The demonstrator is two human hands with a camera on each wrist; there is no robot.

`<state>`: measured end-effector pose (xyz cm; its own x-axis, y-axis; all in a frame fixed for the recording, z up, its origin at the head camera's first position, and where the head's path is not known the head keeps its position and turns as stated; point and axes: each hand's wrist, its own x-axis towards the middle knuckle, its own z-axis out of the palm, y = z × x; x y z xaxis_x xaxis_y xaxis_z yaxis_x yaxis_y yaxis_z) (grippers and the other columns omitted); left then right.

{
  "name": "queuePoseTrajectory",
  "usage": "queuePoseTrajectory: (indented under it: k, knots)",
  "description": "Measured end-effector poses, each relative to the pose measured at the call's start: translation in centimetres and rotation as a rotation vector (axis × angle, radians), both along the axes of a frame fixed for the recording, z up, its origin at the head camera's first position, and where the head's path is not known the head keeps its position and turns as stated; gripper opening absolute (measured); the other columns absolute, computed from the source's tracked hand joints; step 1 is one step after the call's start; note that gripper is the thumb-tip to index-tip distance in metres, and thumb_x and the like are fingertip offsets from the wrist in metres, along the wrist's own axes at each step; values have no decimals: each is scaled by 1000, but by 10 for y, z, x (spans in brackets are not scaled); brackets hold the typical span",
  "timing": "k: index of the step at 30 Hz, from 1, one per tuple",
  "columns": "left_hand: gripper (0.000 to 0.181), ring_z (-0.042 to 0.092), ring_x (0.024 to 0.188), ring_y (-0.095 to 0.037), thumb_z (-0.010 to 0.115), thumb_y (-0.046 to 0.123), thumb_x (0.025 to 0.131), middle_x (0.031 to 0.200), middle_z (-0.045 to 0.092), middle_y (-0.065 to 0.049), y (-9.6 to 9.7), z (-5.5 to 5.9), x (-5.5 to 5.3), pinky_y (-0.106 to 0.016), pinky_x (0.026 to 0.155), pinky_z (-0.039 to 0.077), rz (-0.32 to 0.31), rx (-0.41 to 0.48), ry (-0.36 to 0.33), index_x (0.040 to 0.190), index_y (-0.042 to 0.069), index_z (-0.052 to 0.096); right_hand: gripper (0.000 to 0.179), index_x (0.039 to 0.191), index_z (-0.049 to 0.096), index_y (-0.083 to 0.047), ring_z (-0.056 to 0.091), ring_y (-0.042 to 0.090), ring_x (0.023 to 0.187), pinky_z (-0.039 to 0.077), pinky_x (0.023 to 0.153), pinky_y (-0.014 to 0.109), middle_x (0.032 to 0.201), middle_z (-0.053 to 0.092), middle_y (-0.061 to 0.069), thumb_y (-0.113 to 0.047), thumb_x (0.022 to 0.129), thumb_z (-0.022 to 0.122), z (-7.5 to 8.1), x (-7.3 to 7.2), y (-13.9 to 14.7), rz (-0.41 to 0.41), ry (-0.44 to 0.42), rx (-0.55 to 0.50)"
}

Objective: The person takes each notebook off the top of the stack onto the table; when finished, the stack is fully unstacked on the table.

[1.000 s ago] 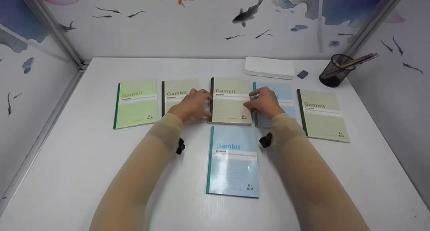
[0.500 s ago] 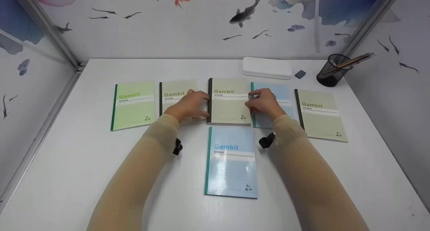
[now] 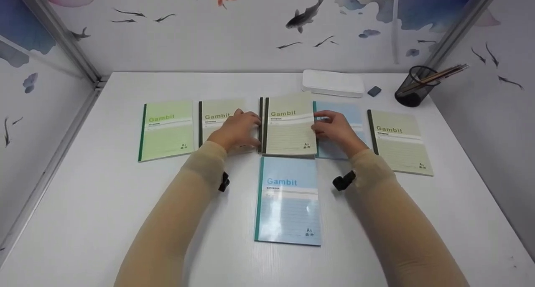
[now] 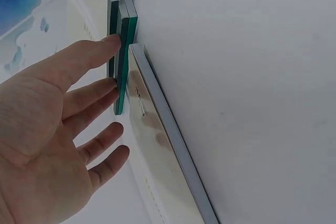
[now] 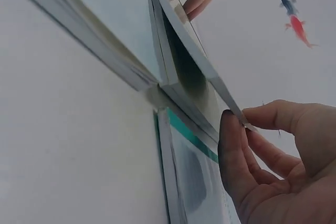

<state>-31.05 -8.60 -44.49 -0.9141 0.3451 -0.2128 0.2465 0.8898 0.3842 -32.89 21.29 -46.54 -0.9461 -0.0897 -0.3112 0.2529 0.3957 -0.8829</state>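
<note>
In the middle of the row lies a stack of notebooks, the top one a beige notebook (image 3: 290, 130) with a dark spine. My right hand (image 3: 334, 130) pinches its right edge between thumb and fingers. The right wrist view shows that edge raised, with a dark gap above the notebook beneath (image 5: 191, 100). My left hand (image 3: 238, 130) stays at the stack's left side, thumb and fingertips touching the spines (image 4: 124, 51), fingers fairly straight. A second beige notebook (image 3: 209, 111) lies partly hidden under the left hand. Behind the right hand is a blue notebook (image 3: 342, 145).
A light green notebook (image 3: 167, 132) lies at the far left, another beige notebook (image 3: 401, 145) at the right. Nearer the person is a blue notebook (image 3: 288, 207). At the back stand a white case (image 3: 332, 84), a small dark block (image 3: 374, 91) and a mesh pen cup (image 3: 411, 92).
The top beige notebook has shifted right and tilted up, baring a second dark spine beneath it. My right hand has moved a little right with it. The left hand has stayed at the stack.
</note>
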Motion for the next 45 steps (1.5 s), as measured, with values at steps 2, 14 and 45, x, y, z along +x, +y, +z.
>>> queuePoseTrajectory:
  k: [2, 14, 45]
  knots:
    - [68, 40, 138, -26, 85, 31, 85, 153, 51, 2, 0, 1, 0, -44, 118, 39, 9, 5, -9, 145, 14, 59, 52, 146, 54, -9, 71, 13, 93, 60, 83, 27, 129, 66, 16, -16, 96, 68, -1, 2, 3, 0, 5, -24]
    - [69, 42, 135, -27, 84, 28, 86, 150, 47, -2, 7, 9, 5, -48, 115, 42, 73, 52, -76, 148, 18, 55, 50, 146, 48, -9, 73, 15, 98, 61, 87, 28, 122, 70, 8, -10, 99, 66, 3, 24, 30, -8, -5, -293]
    - [68, 44, 136, -27, 80, 27, 90, 153, 43, -3, 1, 7, 9, -48, 114, 42, 84, 66, -93, 151, 18, 51, 48, 143, 41, -11, 73, 12, 98, 60, 85, 27, 112, 73, -2, -11, 101, 65, 10, 120, 119, 95, -66, -287]
